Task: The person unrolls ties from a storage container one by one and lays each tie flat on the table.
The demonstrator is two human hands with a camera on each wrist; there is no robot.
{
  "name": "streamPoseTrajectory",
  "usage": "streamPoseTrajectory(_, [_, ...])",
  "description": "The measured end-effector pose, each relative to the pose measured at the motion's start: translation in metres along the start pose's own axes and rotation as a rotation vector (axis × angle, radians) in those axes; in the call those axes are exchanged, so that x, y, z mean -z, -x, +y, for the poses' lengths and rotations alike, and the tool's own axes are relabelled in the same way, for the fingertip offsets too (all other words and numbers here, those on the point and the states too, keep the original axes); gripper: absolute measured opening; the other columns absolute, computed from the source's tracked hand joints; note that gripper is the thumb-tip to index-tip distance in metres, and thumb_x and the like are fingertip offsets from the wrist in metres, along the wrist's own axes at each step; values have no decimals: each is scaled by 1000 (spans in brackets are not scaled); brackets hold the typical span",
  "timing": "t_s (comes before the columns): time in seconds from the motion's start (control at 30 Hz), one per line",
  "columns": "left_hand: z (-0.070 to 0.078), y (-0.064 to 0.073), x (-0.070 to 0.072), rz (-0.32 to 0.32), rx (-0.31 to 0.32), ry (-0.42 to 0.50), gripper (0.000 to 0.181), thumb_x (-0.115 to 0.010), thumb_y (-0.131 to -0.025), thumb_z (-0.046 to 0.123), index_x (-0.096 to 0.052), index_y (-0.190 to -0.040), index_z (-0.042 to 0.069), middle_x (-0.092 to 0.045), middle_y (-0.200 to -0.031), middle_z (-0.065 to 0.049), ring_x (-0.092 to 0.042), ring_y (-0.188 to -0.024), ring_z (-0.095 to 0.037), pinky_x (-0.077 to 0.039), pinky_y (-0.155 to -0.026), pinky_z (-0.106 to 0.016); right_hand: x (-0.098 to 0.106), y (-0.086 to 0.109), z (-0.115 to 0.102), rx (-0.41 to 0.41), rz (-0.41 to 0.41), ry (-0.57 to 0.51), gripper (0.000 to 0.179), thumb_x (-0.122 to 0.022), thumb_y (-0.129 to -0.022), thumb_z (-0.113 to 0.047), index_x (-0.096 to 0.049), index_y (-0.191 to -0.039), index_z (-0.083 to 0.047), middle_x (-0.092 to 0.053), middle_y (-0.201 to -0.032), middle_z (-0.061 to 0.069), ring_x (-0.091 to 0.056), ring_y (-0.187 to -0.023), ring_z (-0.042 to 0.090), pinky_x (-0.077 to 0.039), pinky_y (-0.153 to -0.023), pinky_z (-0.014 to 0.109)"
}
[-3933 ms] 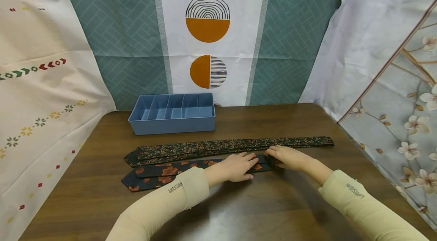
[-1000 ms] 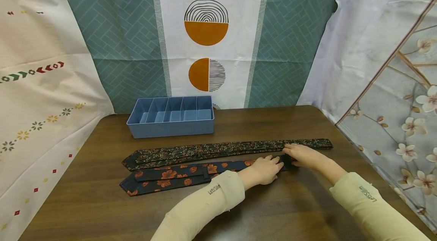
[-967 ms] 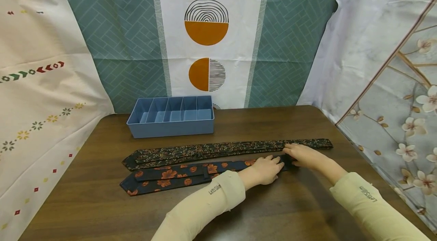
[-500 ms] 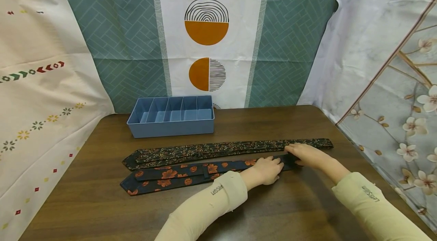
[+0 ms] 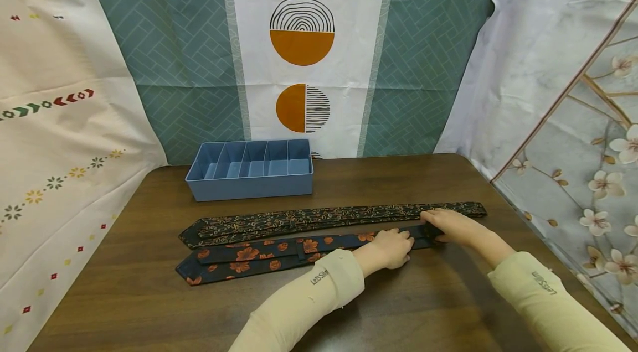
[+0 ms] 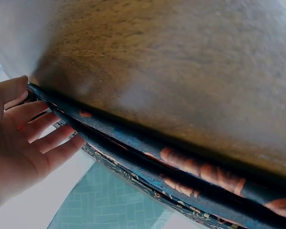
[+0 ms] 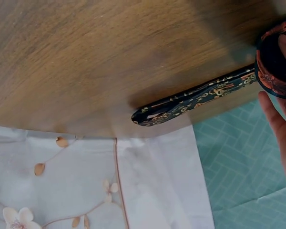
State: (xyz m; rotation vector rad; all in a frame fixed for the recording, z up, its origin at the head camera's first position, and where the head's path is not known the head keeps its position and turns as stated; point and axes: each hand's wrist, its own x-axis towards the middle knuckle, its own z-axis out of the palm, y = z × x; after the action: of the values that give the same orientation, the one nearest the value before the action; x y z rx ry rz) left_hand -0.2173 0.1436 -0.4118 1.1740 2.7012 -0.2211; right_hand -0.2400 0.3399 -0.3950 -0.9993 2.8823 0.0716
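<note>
A navy necktie with orange flowers [image 5: 246, 254] lies folded lengthwise across the table, its pointed end to the left. My left hand [image 5: 389, 249] rests on its right part, fingers extended over the cloth, as the left wrist view also shows of that hand [image 6: 24, 152]. At the right end my right hand [image 5: 451, 226] holds the tie. There the end is curled into a loop [image 7: 270, 83], with the thumb inside it and the fingers outside. Behind runs a second necktie, black with a gold pattern [image 5: 344, 214], also folded double; the right hand overlaps it in the head view.
A blue tray [image 5: 251, 188] with several compartments stands at the back left of the brown wooden table [image 5: 389, 180]. Patterned cloths hang around it, with a green and white one [image 5: 423, 53] behind.
Since the earliest frame both hands have moved right along the flowered tie, the left hand uncovering its keeper loop. Lately the right hand has edged further right while the left stays nearly still.
</note>
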Motion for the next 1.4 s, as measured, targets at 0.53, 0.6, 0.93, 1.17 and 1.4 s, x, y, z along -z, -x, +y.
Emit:
streamPoseTrajectory(0.53, [0, 0, 1, 9, -2, 15, 47, -49, -96, 41, -45, -141, 28, -41, -145, 12, -43, -132, -11, -45, -102, -27, -1, 6, 3, -13, -17, 89, 46, -83, -67, -8, -59, -106, 0, -63, -107, 18, -62, -99, 38, -52, -83, 50])
streamPoseTrajectory(0.6, [0, 0, 1, 10, -2, 19, 46, -49, -96, 41, -45, -140, 28, -42, -144, 12, -44, -132, -11, -46, -101, -27, -2, 6, 5, 1, -5, 106, 45, -84, -66, -7, -59, -103, -1, -63, -104, 16, -63, -96, 36, -53, -82, 48])
streamPoseTrajectory(0.93, [0, -1, 2, 3, 5, 26, 43, -49, -96, 42, -48, -137, 30, -46, -140, 12, -46, -129, -11, -47, -98, -27, -4, 11, 10, 31, 25, 103, 43, -83, -64, -3, -60, -100, -5, -62, -102, 14, -63, -91, 34, -54, -77, 45])
streamPoseTrajectory(1.17, [1, -1, 2, 7, 7, 16, 43, -49, -96, 42, -49, -137, 30, -48, -138, 12, -48, -126, -10, -48, -97, -26, -4, 15, 13, 22, 48, 70, 38, -82, -66, -1, -58, -95, -7, -61, -93, 6, -63, -83, 28, -54, -72, 41])
streamPoseTrajectory(1.4, [1, -1, 4, -6, 16, 14, 41, -50, -95, 44, -52, -134, 31, -50, -134, 12, -50, -121, -9, -49, -93, -25, -3, 17, 14, -11, 45, 60, 40, -82, -67, -3, -56, -98, -6, -63, -92, 6, -64, -84, 28, -53, -73, 42])
